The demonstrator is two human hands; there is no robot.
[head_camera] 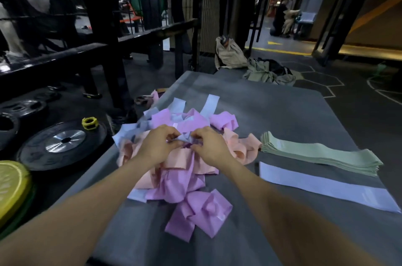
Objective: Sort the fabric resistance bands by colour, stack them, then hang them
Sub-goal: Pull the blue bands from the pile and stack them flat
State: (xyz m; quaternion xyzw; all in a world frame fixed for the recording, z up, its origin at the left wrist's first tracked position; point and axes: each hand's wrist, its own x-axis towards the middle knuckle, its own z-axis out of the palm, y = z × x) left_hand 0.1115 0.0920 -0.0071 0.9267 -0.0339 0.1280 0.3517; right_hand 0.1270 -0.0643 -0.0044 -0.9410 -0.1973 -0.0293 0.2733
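Note:
A tangled heap of fabric bands [178,170] in pink, peach and light blue lies on the grey mat [282,113]. Over its middle, my left hand [156,146] and my right hand [208,146] both pinch the same light blue band [185,138], fingers curled round its folds. To the right lies a neat stack of green bands [322,153]. In front of it, a single light blue band [326,187] lies flat. A loose bunch of pink bands [200,213] sits at the near edge of the heap.
Black weight plates [63,143] and a yellow plate [10,187] lie on the floor at the left, with a yellow collar [89,123]. A black rack [104,48] stands behind them. A beige bag [228,54] and crumpled clothes [267,72] lie beyond the mat. A person [280,17] stands far off.

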